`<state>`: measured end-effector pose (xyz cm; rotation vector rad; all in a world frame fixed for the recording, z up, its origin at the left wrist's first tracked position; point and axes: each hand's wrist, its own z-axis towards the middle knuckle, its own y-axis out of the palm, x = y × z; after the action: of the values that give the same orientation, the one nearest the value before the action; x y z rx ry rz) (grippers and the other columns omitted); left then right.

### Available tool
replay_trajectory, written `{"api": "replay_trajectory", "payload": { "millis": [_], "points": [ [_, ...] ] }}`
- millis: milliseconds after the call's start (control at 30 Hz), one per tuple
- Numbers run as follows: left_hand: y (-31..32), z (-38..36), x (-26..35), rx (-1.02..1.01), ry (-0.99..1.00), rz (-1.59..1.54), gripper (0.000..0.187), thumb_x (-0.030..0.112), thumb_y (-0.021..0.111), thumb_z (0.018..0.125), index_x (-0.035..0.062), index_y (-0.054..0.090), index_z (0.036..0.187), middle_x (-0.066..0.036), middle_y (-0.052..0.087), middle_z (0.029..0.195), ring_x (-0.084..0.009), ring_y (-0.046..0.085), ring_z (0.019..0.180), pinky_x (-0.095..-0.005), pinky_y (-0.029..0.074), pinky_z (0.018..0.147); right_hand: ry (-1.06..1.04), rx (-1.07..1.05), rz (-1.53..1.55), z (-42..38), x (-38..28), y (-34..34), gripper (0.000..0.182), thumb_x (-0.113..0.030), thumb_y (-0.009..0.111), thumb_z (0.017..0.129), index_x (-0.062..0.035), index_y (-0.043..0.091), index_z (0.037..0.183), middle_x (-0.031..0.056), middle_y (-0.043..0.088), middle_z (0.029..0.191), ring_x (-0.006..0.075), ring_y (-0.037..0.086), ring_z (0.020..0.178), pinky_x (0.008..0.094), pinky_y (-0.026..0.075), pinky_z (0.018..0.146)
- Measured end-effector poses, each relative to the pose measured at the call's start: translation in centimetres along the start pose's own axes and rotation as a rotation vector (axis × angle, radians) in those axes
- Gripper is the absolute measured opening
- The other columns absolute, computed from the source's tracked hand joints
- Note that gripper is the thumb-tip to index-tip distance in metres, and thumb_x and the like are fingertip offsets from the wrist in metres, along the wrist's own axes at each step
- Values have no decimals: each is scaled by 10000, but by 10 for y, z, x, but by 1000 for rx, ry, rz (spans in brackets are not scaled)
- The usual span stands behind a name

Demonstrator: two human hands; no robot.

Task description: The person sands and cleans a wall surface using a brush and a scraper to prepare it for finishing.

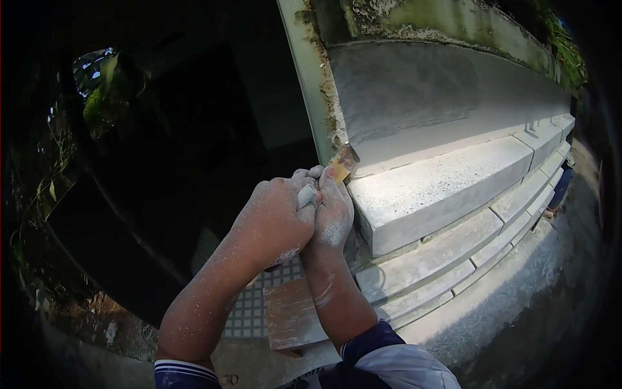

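Observation:
My left hand [282, 204] and my right hand [335, 211] are pressed together, both closed around a small scraper and dusted with white powder. The scraper's [345, 162] short, wide, worn blade sticks out past my fingertips, yellowish near the hands. Its tip is right by the corner where the flaking door-side edge [332, 110] meets the grey wall panel [402, 97]. A pale rounded end [307, 196] pokes out between my left fingers. My fingers hide the rest of the handle.
Right of my hands lies a pale stone ledge [447, 181] with dusty debris, above curved steps [434, 246]. Below my arms are a dusty brown board [291, 314] and gridded tiles [249, 305]. A dark doorway is at left. Part of another person [562, 188] shows far right.

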<state>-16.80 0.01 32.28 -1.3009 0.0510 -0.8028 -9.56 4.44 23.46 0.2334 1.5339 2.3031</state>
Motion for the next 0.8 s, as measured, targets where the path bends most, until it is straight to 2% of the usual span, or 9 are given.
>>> {"api": "replay_trajectory", "payload": {
  "millis": [333,367,467,500,600,633,667,733,800],
  "points": [
    [1,3,4,22,11,-56,250,99,570,961,-90,723,1018,-214,718,754,-244,682,635,-394,555,690,-24,-88,10,6,-3,3,280,-244,443,1132,-18,556,1011,88,616,899,144,602,778,285,529,738],
    [3,8,5,102,25,-78,255,100,574,959,-92,722,1036,-217,722,765,-254,689,643,-395,557,698,-43,-117,3,10,-4,3,283,-245,438,1133,-20,557,1008,89,617,899,145,602,778,285,529,740],
    [-4,-1,8,16,36,44,260,101,576,957,-89,723,1055,-215,728,777,-264,697,656,-394,563,724,-5,-99,33,1,-1,1,301,-254,422,1137,-21,562,1008,87,623,902,145,603,778,286,529,746],
    [2,-7,1,100,100,34,263,105,577,961,-81,724,1074,-217,735,802,-268,701,673,-395,562,740,0,-72,2,-2,-1,0,306,-257,418,1138,-21,564,1010,86,625,905,144,603,778,286,529,746],
    [3,3,-4,56,32,-19,259,108,578,969,-85,726,1058,-222,741,830,-265,701,687,-397,561,757,-21,-13,-99,-2,-4,5,308,-255,413,1139,-18,568,1016,83,627,908,139,603,778,288,530,748],
    [-7,6,13,-8,-58,-79,252,97,571,972,-84,733,1035,-228,745,856,-260,702,704,-396,560,769,-47,1,-149,4,-9,9,302,-249,415,1138,-16,568,1020,82,625,907,137,603,777,290,532,749],
    [2,10,7,75,0,-125,248,100,573,979,-86,733,1015,-221,739,829,-253,698,698,-394,557,761,-73,11,-200,6,-12,12,295,-242,418,1137,-14,568,1023,82,624,905,136,603,777,292,534,750],
    [-3,2,12,23,18,-77,273,112,575,988,-82,721,1113,-218,731,811,-249,695,691,-397,553,751,-21,-36,-26,4,-6,4,295,-248,424,1138,-19,576,1030,63,611,895,125,596,766,284,530,741],
    [8,-7,0,95,113,10,289,119,575,991,-81,706,1154,-218,725,801,-246,689,679,-397,551,743,40,-23,32,-8,-2,-1,304,-260,425,1140,-23,582,1032,52,605,889,122,593,762,276,526,735]
  ]
}}
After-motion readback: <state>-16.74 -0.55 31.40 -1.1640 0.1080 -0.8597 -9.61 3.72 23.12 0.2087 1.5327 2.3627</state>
